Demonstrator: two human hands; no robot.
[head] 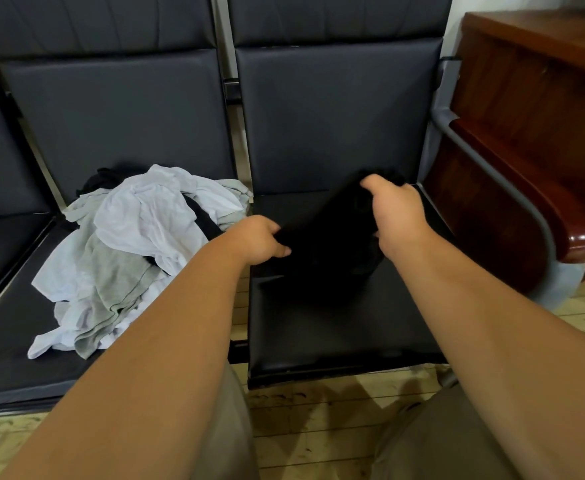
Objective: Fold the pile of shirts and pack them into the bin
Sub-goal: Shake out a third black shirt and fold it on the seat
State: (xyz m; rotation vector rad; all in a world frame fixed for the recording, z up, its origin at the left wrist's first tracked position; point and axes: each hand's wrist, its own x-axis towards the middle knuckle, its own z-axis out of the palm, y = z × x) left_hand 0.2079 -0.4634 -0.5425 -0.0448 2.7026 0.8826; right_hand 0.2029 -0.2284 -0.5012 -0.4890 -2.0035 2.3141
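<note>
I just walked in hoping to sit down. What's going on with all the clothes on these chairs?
A person is sorting laundry. Their left hand and right hand each grip an end of a black shirt, holding it over the right-hand seat. A pile of white and grey shirts lies crumpled on the seat to its left. The folding seems barely begun.

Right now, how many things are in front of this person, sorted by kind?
Hands: 2, left hand and right hand, both gripping the black shirt
Shirts held: 1
Heaps: 1, the pile of shirts, white, grey and black, too tangled to count singly
Seats: 3, the bench seats
Cabinets: 1, the wooden cabinet
Total: 8
</note>
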